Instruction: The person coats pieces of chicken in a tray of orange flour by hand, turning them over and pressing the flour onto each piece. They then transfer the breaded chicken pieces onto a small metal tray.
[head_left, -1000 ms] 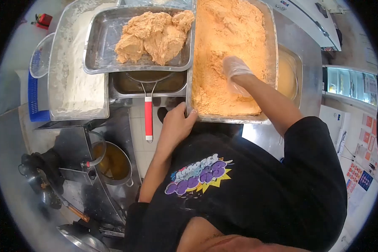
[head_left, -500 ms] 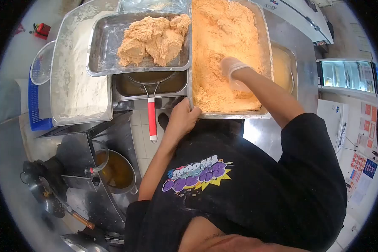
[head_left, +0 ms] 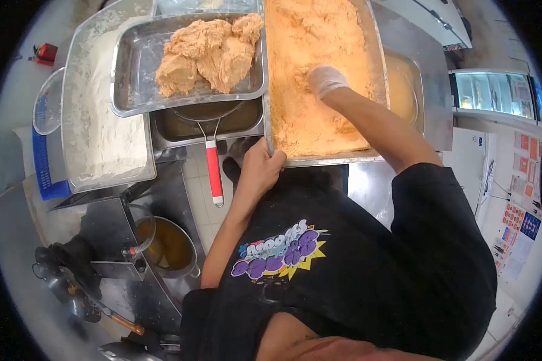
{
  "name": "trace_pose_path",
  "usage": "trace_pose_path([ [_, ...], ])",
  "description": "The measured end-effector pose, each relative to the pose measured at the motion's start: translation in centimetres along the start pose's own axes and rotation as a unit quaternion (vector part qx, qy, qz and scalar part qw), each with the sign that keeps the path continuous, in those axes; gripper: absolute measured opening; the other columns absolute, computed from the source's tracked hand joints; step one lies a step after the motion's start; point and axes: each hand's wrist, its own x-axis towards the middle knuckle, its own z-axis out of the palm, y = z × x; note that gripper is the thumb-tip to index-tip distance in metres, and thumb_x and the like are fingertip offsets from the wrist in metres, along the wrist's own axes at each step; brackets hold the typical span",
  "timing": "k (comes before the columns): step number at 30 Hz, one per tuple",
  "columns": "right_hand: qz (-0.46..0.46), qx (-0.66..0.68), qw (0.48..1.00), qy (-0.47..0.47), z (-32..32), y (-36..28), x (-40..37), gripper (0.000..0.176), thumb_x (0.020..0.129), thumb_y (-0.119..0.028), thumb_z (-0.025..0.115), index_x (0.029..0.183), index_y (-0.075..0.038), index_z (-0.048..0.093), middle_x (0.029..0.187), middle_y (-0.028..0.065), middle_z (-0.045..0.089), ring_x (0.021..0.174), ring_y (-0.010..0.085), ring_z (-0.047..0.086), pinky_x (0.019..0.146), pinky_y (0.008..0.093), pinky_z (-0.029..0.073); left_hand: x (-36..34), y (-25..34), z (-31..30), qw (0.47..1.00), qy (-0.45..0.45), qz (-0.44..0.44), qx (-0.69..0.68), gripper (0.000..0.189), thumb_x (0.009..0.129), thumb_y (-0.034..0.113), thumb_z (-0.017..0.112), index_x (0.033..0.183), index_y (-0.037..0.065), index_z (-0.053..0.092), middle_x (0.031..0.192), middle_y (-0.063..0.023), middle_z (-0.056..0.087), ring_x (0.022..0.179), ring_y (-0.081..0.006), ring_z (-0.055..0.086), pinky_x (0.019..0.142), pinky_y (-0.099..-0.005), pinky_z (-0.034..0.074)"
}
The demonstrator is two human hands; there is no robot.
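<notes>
My right hand [head_left: 327,81], in a whitish see-through glove, presses into the orange flour [head_left: 310,120] that fills a large metal tray [head_left: 376,42]. Its fingers are hidden, so what they hold, if anything, does not show. Bare, my left hand [head_left: 262,165] grips the tray's near left corner, with its fingers wrapped round the rim. Left of the orange flour, a smaller steel tray [head_left: 140,102] holds coated chicken-like pieces [head_left: 211,54] in a heap. Below it a strainer with a red handle [head_left: 213,171] rests over a pan of dark liquid [head_left: 174,127].
White flour [head_left: 111,132] fills a tray at the left, beside a clear round container [head_left: 47,102] and a blue basket [head_left: 41,162]. A pot of brown oil [head_left: 168,246] stands lower left, near a wok [head_left: 66,289]. Right of the orange flour is a pan of pale liquid [head_left: 400,90].
My right hand has moved slightly left and up in the orange flour. The view has shifted a little, while my left hand keeps its hold on the tray corner.
</notes>
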Motion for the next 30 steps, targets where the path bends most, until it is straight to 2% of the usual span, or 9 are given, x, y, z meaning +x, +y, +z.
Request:
trace_pose_path([
  [2, -0.019, -0.031, 0.999, -0.029, -0.9, -0.1, -0.6, 0.015, 0.088, -0.003, 0.067, 0.099, 0.001, 0.076, 0.097, 0.0213, 0.074, 0.092, 0.0342, 0.073, 0.078, 0.0425, 0.060, -0.2, 0.2, 0.1, 0.999, 0.021, 0.023, 0.026, 0.033, 0.089, 0.020, 0.058, 0.106, -0.008, 0.064, 0.089, -0.0258, 0.072, 0.086, -0.0368, 0.071, 0.080, -0.0438, 0.053],
  [6, 0.004, -0.075, 0.987, 0.145, 1.5, -0.5, -2.6, 0.009, 0.081, -0.006, 0.068, 0.084, -0.003, 0.075, 0.087, 0.0175, 0.075, 0.089, 0.0352, 0.073, 0.076, 0.0440, 0.057, 0.1, 0.6, -0.2, 0.999, 0.014, 0.023, 0.027, 0.033, 0.090, 0.020, 0.057, 0.107, -0.008, 0.064, 0.094, -0.0269, 0.072, 0.091, -0.0376, 0.071, 0.084, -0.0433, 0.053],
  [14, -0.009, 0.122, 0.952, 0.281, -4.3, 6.2, -7.8, 0.012, 0.085, -0.012, 0.064, 0.085, -0.016, 0.075, 0.076, 0.0118, 0.073, 0.079, 0.0276, 0.074, 0.071, 0.0444, 0.053, 0.7, -0.1, -0.6, 0.999, -0.023, 0.043, 0.022, 0.033, 0.090, 0.018, 0.057, 0.109, -0.009, 0.064, 0.095, -0.0246, 0.072, 0.088, -0.0299, 0.070, 0.083, -0.0411, 0.052],
  [16, 0.004, 0.039, 0.958, 0.284, -3.4, 9.3, -7.7, 0.011, 0.085, -0.013, 0.063, 0.084, -0.016, 0.074, 0.077, 0.0101, 0.073, 0.078, 0.0275, 0.074, 0.070, 0.0444, 0.053, 0.2, 1.2, -1.0, 0.998, -0.043, -0.002, 0.041, 0.031, 0.093, 0.011, 0.056, 0.115, -0.008, 0.065, 0.098, -0.0058, 0.070, 0.089, -0.0127, 0.062, 0.082, -0.0309, 0.051],
  [17, 0.016, -0.049, 0.959, 0.279, -2.7, 10.4, -7.8, 0.011, 0.086, -0.013, 0.063, 0.082, -0.017, 0.072, 0.077, 0.0085, 0.073, 0.077, 0.0273, 0.073, 0.070, 0.0443, 0.053, 0.4, 0.9, -1.0, 0.998, -0.042, -0.001, 0.045, 0.031, 0.093, 0.011, 0.056, 0.115, -0.008, 0.065, 0.098, -0.0058, 0.070, 0.089, -0.0127, 0.062, 0.082, -0.0309, 0.051],
  [23, -0.016, -0.024, 0.928, 0.372, -2.1, 11.1, -6.4, 0.009, 0.084, -0.014, 0.065, 0.078, -0.017, 0.070, 0.072, 0.0065, 0.071, 0.073, 0.0283, 0.072, 0.066, 0.0430, 0.052, 0.8, -0.5, -0.9, 0.995, -0.029, 0.059, 0.072, 0.033, 0.091, 0.014, 0.055, 0.113, -0.009, 0.065, 0.099, -0.0114, 0.072, 0.091, -0.0179, 0.065, 0.083, -0.0335, 0.052],
  [24, -0.016, -0.021, 0.928, 0.372, -1.8, 11.1, -6.9, 0.009, 0.084, -0.014, 0.065, 0.078, -0.017, 0.070, 0.072, 0.0065, 0.071, 0.073, 0.0283, 0.072, 0.066, 0.0430, 0.052, 0.7, -0.1, -0.9, 0.996, -0.031, 0.050, 0.072, 0.035, 0.091, 0.017, 0.055, 0.112, -0.009, 0.064, 0.100, -0.0199, 0.072, 0.094, -0.0261, 0.068, 0.086, -0.0380, 0.052],
  [25, 0.005, -0.053, 0.939, 0.339, -1.7, 11.1, -7.3, 0.008, 0.083, -0.015, 0.067, 0.075, -0.017, 0.070, 0.072, 0.0062, 0.071, 0.074, 0.0282, 0.072, 0.067, 0.0425, 0.053, 0.6, 0.3, -1.0, 0.996, -0.029, 0.043, 0.068, 0.036, 0.091, 0.019, 0.056, 0.111, -0.010, 0.064, 0.101, -0.0284, 0.072, 0.098, -0.0344, 0.072, 0.088, -0.0424, 0.053],
  [30, 0.007, -0.052, 0.964, 0.262, -4.7, 11.0, -6.0, 0.007, 0.078, -0.019, 0.073, 0.075, -0.014, 0.072, 0.076, 0.0080, 0.073, 0.079, 0.0297, 0.072, 0.073, 0.0434, 0.054, 0.4, 0.8, -1.1, 0.995, -0.030, 0.037, 0.090, 0.036, 0.091, 0.020, 0.056, 0.114, -0.008, 0.064, 0.103, -0.0294, 0.072, 0.098, -0.0384, 0.071, 0.089, -0.0432, 0.053],
])
